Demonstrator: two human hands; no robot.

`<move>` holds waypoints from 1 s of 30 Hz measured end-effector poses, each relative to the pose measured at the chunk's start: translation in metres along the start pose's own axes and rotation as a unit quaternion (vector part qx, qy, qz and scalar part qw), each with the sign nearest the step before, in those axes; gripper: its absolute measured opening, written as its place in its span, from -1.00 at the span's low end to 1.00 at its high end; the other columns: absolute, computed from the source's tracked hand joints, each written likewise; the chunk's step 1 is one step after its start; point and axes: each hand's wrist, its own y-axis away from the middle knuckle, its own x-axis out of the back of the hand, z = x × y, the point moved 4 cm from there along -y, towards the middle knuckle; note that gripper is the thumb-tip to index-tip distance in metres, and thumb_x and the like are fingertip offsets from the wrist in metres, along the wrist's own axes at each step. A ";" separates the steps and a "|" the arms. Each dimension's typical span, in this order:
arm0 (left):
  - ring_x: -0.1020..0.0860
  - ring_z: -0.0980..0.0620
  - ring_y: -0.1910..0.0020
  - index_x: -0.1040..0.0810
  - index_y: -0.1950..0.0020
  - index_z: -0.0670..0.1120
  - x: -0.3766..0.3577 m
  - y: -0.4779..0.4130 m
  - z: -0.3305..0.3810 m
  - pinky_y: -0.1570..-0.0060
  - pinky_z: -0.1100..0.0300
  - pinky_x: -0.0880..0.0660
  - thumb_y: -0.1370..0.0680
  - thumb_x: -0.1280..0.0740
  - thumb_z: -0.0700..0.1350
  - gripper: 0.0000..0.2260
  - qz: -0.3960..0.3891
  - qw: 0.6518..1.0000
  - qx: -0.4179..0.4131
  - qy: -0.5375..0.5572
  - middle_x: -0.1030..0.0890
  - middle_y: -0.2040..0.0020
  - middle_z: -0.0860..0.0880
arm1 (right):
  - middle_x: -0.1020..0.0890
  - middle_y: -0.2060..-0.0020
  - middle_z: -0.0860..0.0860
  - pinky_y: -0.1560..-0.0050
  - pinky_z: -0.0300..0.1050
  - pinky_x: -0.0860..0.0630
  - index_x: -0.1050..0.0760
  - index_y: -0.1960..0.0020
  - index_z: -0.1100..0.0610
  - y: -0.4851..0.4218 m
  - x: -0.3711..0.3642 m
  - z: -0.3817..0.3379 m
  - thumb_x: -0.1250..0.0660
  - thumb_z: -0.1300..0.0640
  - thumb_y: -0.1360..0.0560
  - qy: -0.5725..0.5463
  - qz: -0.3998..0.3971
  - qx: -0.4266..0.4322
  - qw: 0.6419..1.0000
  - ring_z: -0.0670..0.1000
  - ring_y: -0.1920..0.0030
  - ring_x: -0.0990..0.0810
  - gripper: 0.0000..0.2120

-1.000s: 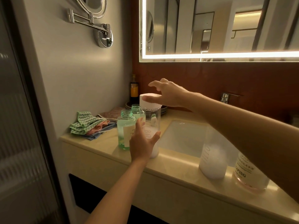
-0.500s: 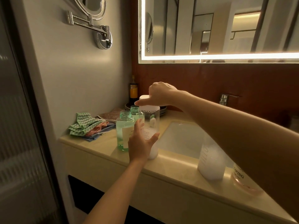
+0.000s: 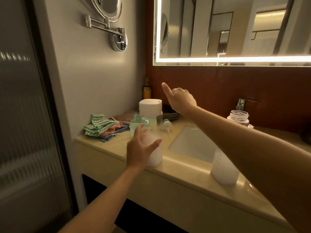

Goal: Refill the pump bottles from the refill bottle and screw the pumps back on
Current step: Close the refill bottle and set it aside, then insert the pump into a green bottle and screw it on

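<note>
Head view: right hand (image 3: 180,100), clenched and empty, has lifted off the white cap (image 3: 150,106); left hand (image 3: 140,148) grips the capped bottle (image 3: 155,157), centre frame, on the worktop (image 3: 185,174). Cap still seated, so pouring not begun.

five bottles (image 3: 150,107) (image 3: 139,125) (image 3: 223,170) (image 3: 239,116) (image 3: 147,90), one loose pump (image 3: 166,126), two mirrors (image 3: 109,5) (image 3: 235,31), one tap (image 3: 241,103)

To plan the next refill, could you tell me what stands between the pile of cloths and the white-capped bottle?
In the head view, an uncapped green bottle stands between the cloths and the white-capped bottle, close beside the latter.
</note>
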 end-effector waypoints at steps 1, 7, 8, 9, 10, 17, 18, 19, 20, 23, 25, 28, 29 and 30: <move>-0.52 0.00 -0.17 -0.36 -0.34 -0.04 0.010 -0.001 -0.004 -0.13 0.08 -0.48 -0.33 -0.51 0.05 -0.35 0.005 1.000 0.001 -0.006 -0.55 -0.22 -0.06 | -0.55 0.33 0.06 0.32 -0.13 -0.44 -0.46 0.26 0.18 0.001 -0.007 0.008 0.14 -0.33 -0.53 -0.016 -0.010 -0.031 0.999 0.03 0.31 -0.53 -0.33; -0.50 -0.10 -0.19 -0.34 -0.38 -0.06 0.064 -0.021 -0.037 -0.10 0.00 -0.49 -0.34 -0.51 -0.01 -0.34 0.071 0.996 0.039 -0.035 -0.50 -0.27 -0.12 | -0.61 0.14 0.11 0.16 -0.09 -0.49 -0.50 -0.08 0.24 0.006 -0.055 0.042 0.06 -0.23 -0.57 -0.062 -0.044 -0.115 0.991 0.09 0.19 -0.57 -0.40; -0.50 -0.10 -0.19 -0.33 -0.38 -0.06 0.069 -0.027 -0.044 -0.11 0.00 -0.48 -0.34 -0.51 -0.02 -0.33 0.080 0.995 0.046 -0.035 -0.51 -0.27 -0.13 | -0.62 0.12 0.12 0.15 -0.09 -0.49 -0.50 -0.09 0.24 0.005 -0.063 0.049 0.04 -0.22 -0.58 -0.058 -0.047 -0.120 0.990 0.10 0.17 -0.58 -0.42; -0.50 -0.09 -0.20 -0.33 -0.38 -0.06 0.072 -0.033 -0.052 -0.13 -0.01 -0.48 -0.34 -0.52 -0.01 -0.32 0.086 0.994 0.052 -0.034 -0.51 -0.27 -0.13 | -0.62 0.11 0.12 0.14 -0.08 -0.49 -0.50 -0.08 0.24 0.006 -0.070 0.055 0.03 -0.21 -0.58 -0.053 -0.049 -0.125 0.990 0.11 0.15 -0.59 -0.44; -0.50 -0.08 -0.21 -0.32 -0.39 -0.05 0.074 -0.039 -0.059 -0.16 -0.03 -0.47 -0.32 -0.53 0.01 -0.30 0.090 0.994 0.055 -0.034 -0.52 -0.26 -0.13 | -0.63 0.10 0.12 0.12 -0.07 -0.50 -0.52 -0.06 0.23 0.005 -0.077 0.061 0.01 -0.19 -0.58 -0.047 -0.049 -0.127 0.990 0.12 0.12 -0.59 -0.46; -0.51 -0.10 -0.19 -0.33 -0.35 -0.07 0.060 -0.088 -0.093 -0.16 -0.07 -0.46 -0.31 -0.51 0.07 -0.32 0.075 0.994 0.048 -0.061 -0.53 -0.24 -0.10 | -0.62 0.09 0.16 0.21 -0.11 -0.33 -0.56 0.06 0.23 0.000 -0.109 0.099 -0.12 -0.05 -0.58 -0.009 0.006 -0.143 0.990 0.15 0.10 -0.54 -0.61; -0.52 -0.11 -0.16 -0.34 -0.31 -0.07 0.056 -0.094 -0.097 -0.13 -0.06 -0.47 -0.29 -0.49 0.10 -0.33 0.076 0.994 0.042 -0.064 -0.54 -0.22 -0.09 | -0.62 0.10 0.14 0.23 -0.12 -0.34 -0.56 0.04 0.21 -0.003 -0.116 0.105 -0.13 -0.06 -0.57 -0.005 0.004 -0.158 0.987 0.12 0.14 -0.52 -0.62; -0.52 -0.11 -0.15 -0.35 -0.30 -0.06 0.053 -0.100 -0.100 -0.11 -0.06 -0.48 -0.28 -0.47 0.12 -0.34 0.077 0.994 0.038 -0.067 -0.54 -0.20 -0.09 | -0.62 0.11 0.12 0.27 -0.14 -0.33 -0.57 0.03 0.20 -0.006 -0.123 0.111 -0.13 -0.07 -0.57 0.000 -0.001 -0.169 0.986 0.08 0.17 -0.51 -0.62; -0.52 -0.11 -0.15 -0.35 -0.30 -0.06 0.048 -0.105 -0.103 -0.11 -0.06 -0.47 -0.29 -0.48 0.11 -0.34 0.075 0.994 0.034 -0.066 -0.54 -0.20 -0.08 | -0.62 0.12 0.10 0.31 -0.16 -0.31 -0.57 0.02 0.19 -0.011 -0.130 0.116 -0.12 -0.07 -0.57 0.002 -0.005 -0.179 0.984 0.05 0.20 -0.50 -0.62; -0.50 -0.08 -0.17 -0.34 -0.33 -0.07 0.037 -0.118 -0.110 -0.13 0.02 -0.45 -0.34 -0.50 0.04 -0.37 0.069 0.996 0.016 -0.059 -0.54 -0.21 -0.07 | -0.61 0.10 0.10 0.31 -0.16 -0.30 -0.55 -0.02 0.18 -0.022 -0.145 0.126 -0.13 -0.09 -0.56 0.012 -0.007 -0.202 0.979 0.05 0.20 -0.48 -0.62; -0.50 -0.04 -0.16 -0.34 -0.33 -0.06 0.031 -0.125 -0.114 -0.12 0.06 -0.43 -0.30 -0.46 0.15 -0.32 0.067 0.996 0.012 -0.052 -0.54 -0.21 -0.06 | -0.59 0.06 0.11 0.24 -0.13 -0.33 -0.52 -0.05 0.19 -0.034 -0.154 0.129 -0.15 -0.10 -0.55 0.014 0.000 -0.216 0.976 0.06 0.17 -0.47 -0.62; -0.48 0.07 -0.13 -0.35 -0.32 -0.06 0.026 -0.128 -0.116 -0.12 0.14 -0.41 -0.21 -0.31 0.29 -0.24 0.072 0.997 0.008 -0.037 -0.55 -0.19 -0.03 | -0.56 -0.04 0.11 0.08 -0.02 -0.47 -0.44 -0.12 0.18 -0.049 -0.165 0.130 -0.20 -0.17 -0.51 0.000 0.005 -0.222 0.975 0.11 0.01 -0.53 -0.57; -0.46 0.11 -0.12 -0.36 -0.32 -0.06 0.025 -0.129 -0.117 -0.11 0.18 -0.40 -0.20 -0.29 0.30 -0.23 0.075 0.997 0.004 -0.036 -0.55 -0.19 -0.03 | -0.54 -0.08 0.12 0.03 0.01 -0.48 -0.41 -0.17 0.18 -0.054 -0.169 0.129 -0.21 -0.20 -0.49 0.001 -0.001 -0.220 0.975 0.12 -0.05 -0.52 -0.52; -0.45 0.14 -0.10 -0.36 -0.32 -0.06 0.025 -0.129 -0.118 -0.09 0.22 -0.38 -0.21 -0.28 0.30 -0.23 0.078 0.996 0.000 -0.037 -0.55 -0.19 -0.02 | -0.52 -0.12 0.12 0.00 0.02 -0.48 -0.39 -0.22 0.17 -0.059 -0.172 0.128 -0.22 -0.23 -0.48 0.005 -0.009 -0.221 0.975 0.13 -0.09 -0.51 -0.47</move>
